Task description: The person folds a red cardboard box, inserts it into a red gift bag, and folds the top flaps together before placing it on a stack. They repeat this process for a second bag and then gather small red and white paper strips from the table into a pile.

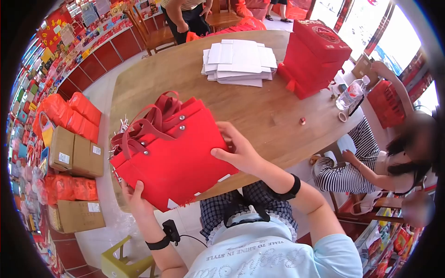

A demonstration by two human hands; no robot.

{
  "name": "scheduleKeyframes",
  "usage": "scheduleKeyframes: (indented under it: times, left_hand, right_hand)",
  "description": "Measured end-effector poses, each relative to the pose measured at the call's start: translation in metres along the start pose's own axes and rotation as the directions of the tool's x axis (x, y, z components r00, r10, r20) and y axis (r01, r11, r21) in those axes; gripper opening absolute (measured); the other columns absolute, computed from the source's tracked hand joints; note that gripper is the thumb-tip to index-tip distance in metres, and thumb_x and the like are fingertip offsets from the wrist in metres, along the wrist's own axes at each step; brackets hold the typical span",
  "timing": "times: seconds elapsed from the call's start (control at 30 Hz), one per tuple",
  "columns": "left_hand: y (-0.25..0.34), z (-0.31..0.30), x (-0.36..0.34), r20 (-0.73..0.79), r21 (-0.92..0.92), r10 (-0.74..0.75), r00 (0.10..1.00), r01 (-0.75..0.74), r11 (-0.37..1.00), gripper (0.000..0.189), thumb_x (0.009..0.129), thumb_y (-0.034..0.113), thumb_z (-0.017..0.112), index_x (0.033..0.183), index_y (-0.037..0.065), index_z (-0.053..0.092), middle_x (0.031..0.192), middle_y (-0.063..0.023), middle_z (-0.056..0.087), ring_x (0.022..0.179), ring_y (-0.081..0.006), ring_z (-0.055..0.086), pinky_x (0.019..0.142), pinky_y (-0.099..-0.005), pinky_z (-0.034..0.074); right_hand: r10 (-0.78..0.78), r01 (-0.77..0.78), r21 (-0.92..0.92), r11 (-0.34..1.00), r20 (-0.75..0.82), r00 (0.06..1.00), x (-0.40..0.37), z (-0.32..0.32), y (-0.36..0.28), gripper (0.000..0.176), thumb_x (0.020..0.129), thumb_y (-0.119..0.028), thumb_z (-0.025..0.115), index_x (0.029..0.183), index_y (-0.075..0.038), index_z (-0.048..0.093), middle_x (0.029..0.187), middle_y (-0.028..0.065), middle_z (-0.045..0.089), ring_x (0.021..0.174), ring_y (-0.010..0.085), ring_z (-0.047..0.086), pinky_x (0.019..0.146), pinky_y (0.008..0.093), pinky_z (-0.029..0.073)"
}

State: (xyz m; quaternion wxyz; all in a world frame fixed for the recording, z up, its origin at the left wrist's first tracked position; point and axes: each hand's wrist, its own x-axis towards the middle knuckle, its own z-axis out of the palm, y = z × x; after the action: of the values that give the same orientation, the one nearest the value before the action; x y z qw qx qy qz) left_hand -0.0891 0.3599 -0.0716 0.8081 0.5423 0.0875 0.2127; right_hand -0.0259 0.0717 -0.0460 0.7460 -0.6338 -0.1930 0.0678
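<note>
A stack of flat red gift bags [178, 160] with dark red ribbon handles and metal rivets is held at the near left of the wooden table [250, 111]. My left hand [137, 197] grips the lower left edge, thumb on top and fingers hidden beneath. On the right edge, my right hand [234, 149] clasps the stack, its thumb lying on the front face. The handles flop over the far edge of the bags. Small white tips stick out along the stack's left side and near edge.
Flat white cardboard pieces [238, 62] lie at the table's far side beside tall red boxes [317, 55]. A water bottle [353, 92] and a tape roll [342, 116] stand at the right edge. One person sits at right; another stands behind. Cartons [76, 150] line the left floor.
</note>
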Motion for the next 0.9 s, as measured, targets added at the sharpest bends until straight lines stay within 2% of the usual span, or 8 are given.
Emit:
scheduleKeyframes:
  times: [0.13, 0.17, 0.37, 0.5, 0.6, 0.7, 0.83, 0.9]
  left_hand:
    - [-0.01, 0.009, -0.011, -0.003, -0.008, -0.124, 0.992, 0.124, 0.992, 0.054, 0.078, 0.006, 0.063, 0.127, 0.001, 0.04, 0.118, -0.0107, 0.051, 0.106, -0.0228, 0.051, 0.09, -0.0355, 0.042]
    - [-0.013, 0.012, -0.018, -0.023, 0.032, -0.137, 0.99, 0.138, 0.99, 0.051, 0.08, 0.008, 0.062, 0.125, 0.001, 0.041, 0.117, -0.0113, 0.052, 0.105, -0.0232, 0.052, 0.089, -0.0359, 0.044]
    - [-0.033, 0.035, -0.056, -0.014, -0.006, -0.388, 0.922, 0.388, 0.922, 0.047, 0.084, 0.018, 0.058, 0.125, 0.001, 0.041, 0.117, -0.0134, 0.053, 0.102, -0.0251, 0.055, 0.084, -0.0357, 0.047]
    - [-0.04, 0.061, -0.064, -0.012, 0.097, -0.346, 0.938, 0.346, 0.933, 0.044, 0.085, 0.019, 0.057, 0.122, 0.0, 0.044, 0.113, -0.0145, 0.055, 0.098, -0.0248, 0.057, 0.082, -0.0346, 0.048]
    - [-0.051, 0.06, -0.063, 0.041, 0.052, -0.407, 0.912, 0.405, 0.913, 0.033, 0.084, 0.018, 0.058, 0.112, 0.001, 0.049, 0.109, -0.015, 0.056, 0.096, -0.0239, 0.057, 0.081, -0.0349, 0.048]
    - [-0.058, 0.053, -0.061, 0.02, -0.004, -0.372, 0.928, 0.372, 0.928, 0.034, 0.085, 0.02, 0.057, 0.112, 0.0, 0.049, 0.109, -0.0143, 0.056, 0.097, -0.0244, 0.057, 0.082, -0.0346, 0.048]
    - [-0.047, 0.038, -0.056, 0.017, -0.219, -0.47, 0.882, 0.462, 0.859, 0.039, 0.087, 0.026, 0.051, 0.116, 0.0, 0.048, 0.111, -0.0135, 0.057, 0.097, -0.0261, 0.058, 0.084, -0.0374, 0.047]
    - [-0.046, 0.013, -0.045, -0.001, -0.291, -0.5, 0.866, 0.478, 0.829, 0.043, 0.088, 0.028, 0.049, 0.121, 0.0, 0.046, 0.112, -0.0134, 0.057, 0.097, -0.0271, 0.058, 0.084, -0.0385, 0.047]
  right_hand:
    - [0.198, -0.201, 0.015, 0.98, 0.105, 0.975, -0.011, -0.019, 0.001, 0.046, 0.085, -0.006, 0.056, 0.127, -0.001, 0.039, 0.114, 0.0071, 0.053, 0.102, 0.0098, 0.051, 0.087, 0.0262, 0.043]
    - [0.128, -0.131, 0.124, 0.984, 0.034, 0.991, -0.019, -0.018, 0.003, 0.037, 0.084, -0.007, 0.056, 0.119, 0.0, 0.046, 0.1, 0.0069, 0.059, 0.092, 0.0113, 0.055, 0.082, 0.0264, 0.045]
    - [0.175, -0.17, 0.186, 0.968, -0.009, 0.985, -0.057, -0.054, 0.002, 0.039, 0.085, -0.005, 0.055, 0.122, 0.001, 0.043, 0.105, 0.0076, 0.058, 0.095, 0.0114, 0.054, 0.085, 0.0256, 0.043]
    - [0.175, -0.168, 0.127, 0.978, -0.043, 0.984, -0.071, -0.069, -0.007, 0.04, 0.086, -0.007, 0.054, 0.123, 0.001, 0.041, 0.109, 0.0087, 0.055, 0.1, 0.0113, 0.052, 0.086, 0.0262, 0.042]
    - [0.133, -0.133, 0.008, 0.991, 0.003, 0.991, -0.072, -0.075, -0.014, 0.043, 0.088, -0.01, 0.052, 0.127, 0.0, 0.036, 0.113, 0.0099, 0.053, 0.104, 0.0129, 0.05, 0.089, 0.0277, 0.041]
    - [0.225, -0.225, 0.289, 0.931, 0.031, 0.974, -0.074, -0.072, -0.032, 0.049, 0.091, -0.014, 0.049, 0.133, -0.004, 0.028, 0.119, 0.0119, 0.05, 0.107, 0.0173, 0.05, 0.092, 0.0303, 0.04]
    - [0.207, -0.185, 0.407, 0.894, -0.01, 0.978, -0.071, -0.068, -0.012, 0.044, 0.09, -0.014, 0.049, 0.131, -0.005, 0.033, 0.12, 0.0122, 0.051, 0.109, 0.0177, 0.05, 0.091, 0.0305, 0.041]
    - [0.247, -0.242, 0.171, 0.955, -0.006, 0.969, -0.071, -0.072, 0.0, 0.038, 0.089, -0.011, 0.05, 0.126, -0.004, 0.041, 0.119, 0.0114, 0.052, 0.11, 0.018, 0.051, 0.091, 0.0302, 0.041]
